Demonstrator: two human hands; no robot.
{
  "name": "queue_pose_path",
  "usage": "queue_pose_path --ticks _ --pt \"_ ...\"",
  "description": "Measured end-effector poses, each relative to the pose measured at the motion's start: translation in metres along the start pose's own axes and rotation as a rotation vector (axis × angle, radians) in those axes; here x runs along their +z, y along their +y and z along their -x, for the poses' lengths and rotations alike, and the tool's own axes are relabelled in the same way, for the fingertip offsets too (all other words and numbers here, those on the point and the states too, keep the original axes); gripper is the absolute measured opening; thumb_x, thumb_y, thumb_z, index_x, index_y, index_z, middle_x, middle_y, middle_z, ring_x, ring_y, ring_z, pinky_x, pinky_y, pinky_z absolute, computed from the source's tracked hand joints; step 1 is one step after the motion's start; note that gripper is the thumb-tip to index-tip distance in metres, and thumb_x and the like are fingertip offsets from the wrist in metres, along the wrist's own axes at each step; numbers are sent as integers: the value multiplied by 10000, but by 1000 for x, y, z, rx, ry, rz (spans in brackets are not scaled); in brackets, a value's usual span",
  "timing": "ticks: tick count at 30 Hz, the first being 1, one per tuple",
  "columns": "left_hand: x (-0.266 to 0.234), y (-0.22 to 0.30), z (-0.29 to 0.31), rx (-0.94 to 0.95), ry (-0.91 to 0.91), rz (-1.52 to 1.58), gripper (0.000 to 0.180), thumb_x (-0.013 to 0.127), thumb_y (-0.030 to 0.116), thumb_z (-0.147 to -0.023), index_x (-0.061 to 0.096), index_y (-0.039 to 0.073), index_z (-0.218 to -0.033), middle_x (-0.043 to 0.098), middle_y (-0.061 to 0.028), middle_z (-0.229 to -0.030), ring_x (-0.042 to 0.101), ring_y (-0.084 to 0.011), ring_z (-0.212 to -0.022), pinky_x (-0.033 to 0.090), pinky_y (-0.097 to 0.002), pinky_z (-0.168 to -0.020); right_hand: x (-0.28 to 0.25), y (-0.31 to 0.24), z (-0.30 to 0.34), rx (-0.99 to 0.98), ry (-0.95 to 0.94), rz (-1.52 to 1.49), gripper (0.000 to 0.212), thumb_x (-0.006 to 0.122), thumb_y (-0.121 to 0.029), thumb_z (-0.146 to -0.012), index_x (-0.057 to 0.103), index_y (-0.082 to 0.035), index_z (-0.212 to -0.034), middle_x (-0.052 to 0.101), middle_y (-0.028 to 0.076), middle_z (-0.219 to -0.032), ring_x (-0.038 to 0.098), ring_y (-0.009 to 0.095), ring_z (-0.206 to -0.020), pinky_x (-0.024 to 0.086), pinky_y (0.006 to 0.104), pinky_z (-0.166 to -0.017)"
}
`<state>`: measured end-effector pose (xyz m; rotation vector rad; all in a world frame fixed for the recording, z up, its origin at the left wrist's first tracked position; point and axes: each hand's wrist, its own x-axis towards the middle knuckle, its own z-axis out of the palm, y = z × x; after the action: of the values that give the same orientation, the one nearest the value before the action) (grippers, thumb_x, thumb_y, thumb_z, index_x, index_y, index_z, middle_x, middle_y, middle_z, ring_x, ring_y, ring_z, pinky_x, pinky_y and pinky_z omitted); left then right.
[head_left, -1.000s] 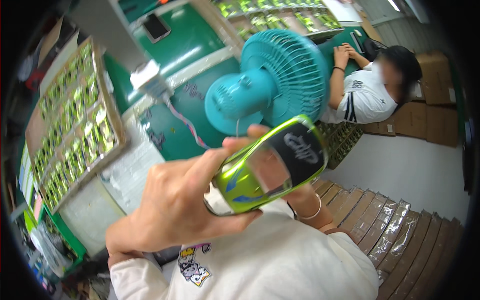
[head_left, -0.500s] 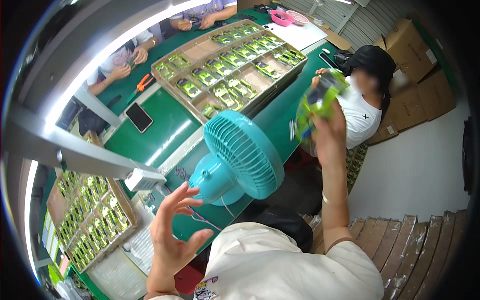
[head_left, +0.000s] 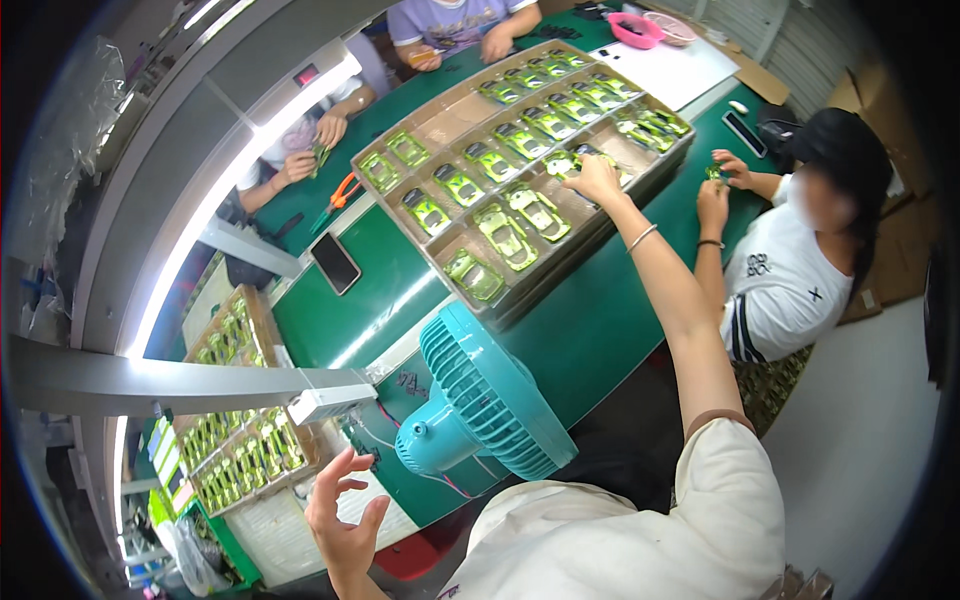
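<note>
My right hand [head_left: 597, 180] is stretched over a brown divided tray [head_left: 452, 262], its fingers closed on a bright green toy car shell [head_left: 562, 163] in one compartment. Part of that shell is hidden under the fingers. Several other green toy car shells with dark windows lie in the compartments around it. My left hand [head_left: 345, 520] hangs in the air at the lower left, fingers apart and empty, near a turquoise desk fan [head_left: 495, 400].
A phone [head_left: 335, 263] and orange-handled pliers [head_left: 343, 190] lie on the green table [head_left: 395, 305]. A second tray of shells [head_left: 250, 480] stands at left, beside a metal lamp frame [head_left: 200, 390]. Co-workers sit across and at right, one near a pink bowl [head_left: 635, 32].
My right hand has swung left and away from me, bringing a green shell from the right side into the tray. My left hand stays raised and empty. The view has shifted.
</note>
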<state>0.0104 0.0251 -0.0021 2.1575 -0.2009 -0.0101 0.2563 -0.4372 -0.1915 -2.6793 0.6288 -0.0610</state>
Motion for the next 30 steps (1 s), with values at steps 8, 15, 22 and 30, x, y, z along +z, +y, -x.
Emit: queue_pose_path --ticks 8,15,22,30 --pt "-3 11 11 -151 132 -146 471 639 31 -669 526 16 -1126 620 -136 -922 601 -227 -890 471 -309 -689 20 31 -36 -48 314 69 491 703 -399 -668 586 -75 -1019 566 138 -1059 542 293 -990 450 381 -827" --pt "-11 21 13 -232 197 -247 488 640 -2 -655 526 23 -1129 630 -120 -901 596 -209 -856 458 -309 -708 34 64 -70 -3 166 333 449 754 -323 -613 621 -39 -934 622 170 -926 591 310 -892 467 393 -778" --pt "-53 -28 34 -274 308 73 352 541 5 -792 508 9 -1143 605 -83 -932 578 -156 -893 450 -269 -753 30 91 -63 -240 534 365 533 733 -410 -622 592 -116 -1043 594 169 -958 568 323 -872 457 417 -740" --pt "-27 -247 39 -394 216 -149 157 651 80 -731 629 -18 -852 649 -135 -789 633 -205 -730 493 -298 -662 -94 132 18 -226 86 -1647 290 520 -161 -875 501 -19 -1127 554 87 -1074 529 177 -966 422 311 -809"
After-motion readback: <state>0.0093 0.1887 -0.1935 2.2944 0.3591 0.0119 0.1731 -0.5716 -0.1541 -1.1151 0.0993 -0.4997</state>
